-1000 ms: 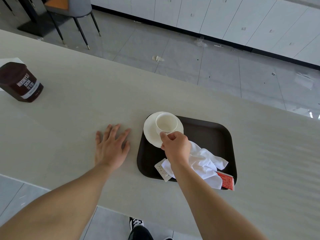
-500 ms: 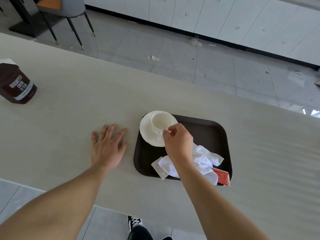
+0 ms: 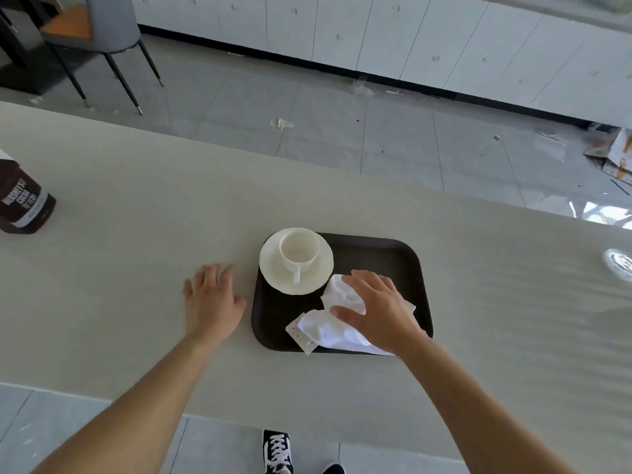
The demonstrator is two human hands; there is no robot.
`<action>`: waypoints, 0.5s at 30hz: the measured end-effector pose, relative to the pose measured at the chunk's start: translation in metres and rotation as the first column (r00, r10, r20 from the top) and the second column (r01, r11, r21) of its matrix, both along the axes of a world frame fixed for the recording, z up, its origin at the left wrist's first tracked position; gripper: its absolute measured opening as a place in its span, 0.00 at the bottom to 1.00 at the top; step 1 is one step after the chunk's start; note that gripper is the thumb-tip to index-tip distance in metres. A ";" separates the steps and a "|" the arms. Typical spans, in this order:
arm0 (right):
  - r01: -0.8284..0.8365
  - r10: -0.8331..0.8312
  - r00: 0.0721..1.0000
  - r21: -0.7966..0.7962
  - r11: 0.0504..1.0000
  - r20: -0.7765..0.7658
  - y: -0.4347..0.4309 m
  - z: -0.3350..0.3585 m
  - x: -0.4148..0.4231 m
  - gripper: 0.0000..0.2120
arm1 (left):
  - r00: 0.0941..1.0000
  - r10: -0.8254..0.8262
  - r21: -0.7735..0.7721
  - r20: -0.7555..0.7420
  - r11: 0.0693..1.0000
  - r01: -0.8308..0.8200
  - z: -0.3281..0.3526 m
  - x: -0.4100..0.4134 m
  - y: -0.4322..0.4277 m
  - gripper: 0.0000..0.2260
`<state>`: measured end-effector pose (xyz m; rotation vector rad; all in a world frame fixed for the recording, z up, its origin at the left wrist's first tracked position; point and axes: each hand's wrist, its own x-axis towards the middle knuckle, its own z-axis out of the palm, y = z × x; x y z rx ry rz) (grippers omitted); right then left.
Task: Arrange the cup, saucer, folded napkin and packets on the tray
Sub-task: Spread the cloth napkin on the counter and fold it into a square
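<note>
A dark brown tray [image 3: 372, 253] lies on the pale table. At its far left corner a white saucer [image 3: 273, 278] overhangs the rim, with an empty white cup [image 3: 298, 251] on it, handle toward me. A crumpled white napkin [image 3: 328, 328] lies on the tray's near half. My right hand [image 3: 379, 311] rests spread on top of the napkin, fingers apart, thumb pressing the cloth. A pale packet [image 3: 301, 336] sticks out from under the napkin's left edge. The red packet is hidden under my hand. My left hand [image 3: 212, 299] lies flat on the table just left of the tray.
A brown cocoa tin [image 3: 22, 206] stands at the table's far left edge. A glass object [image 3: 619, 263] shows at the right edge. Beyond the table are a tiled floor, a chair [image 3: 99, 32] and white cabinets. My shoes show below the near edge.
My right hand has let go of the cup handle and moved right and toward me onto the napkin. The cup stays on the saucer. My left hand has not moved.
</note>
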<state>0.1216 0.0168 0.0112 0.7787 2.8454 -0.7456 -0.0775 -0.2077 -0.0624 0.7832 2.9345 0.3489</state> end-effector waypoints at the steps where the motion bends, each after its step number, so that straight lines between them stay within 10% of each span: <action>1: -0.007 0.009 0.999 -0.035 0.999 0.051 0.005 0.000 0.007 0.38 | 1.000 -0.009 0.095 -0.017 0.995 0.010 0.009 0.011 0.006 0.23; 6: -0.078 0.069 0.970 0.029 0.996 0.234 0.024 -0.010 0.026 0.51 | 0.950 -0.305 0.397 0.060 0.881 0.258 0.033 0.093 0.038 0.19; 12: -0.095 0.095 0.995 0.049 0.994 0.016 0.035 -0.020 0.025 0.20 | 0.928 -0.370 0.042 0.045 0.929 0.368 0.032 0.122 0.077 0.20; 15: -0.097 0.102 0.986 0.041 0.994 -0.134 0.040 -0.011 0.030 0.14 | 0.966 -0.256 0.173 -0.034 0.951 0.258 0.040 0.128 0.084 0.10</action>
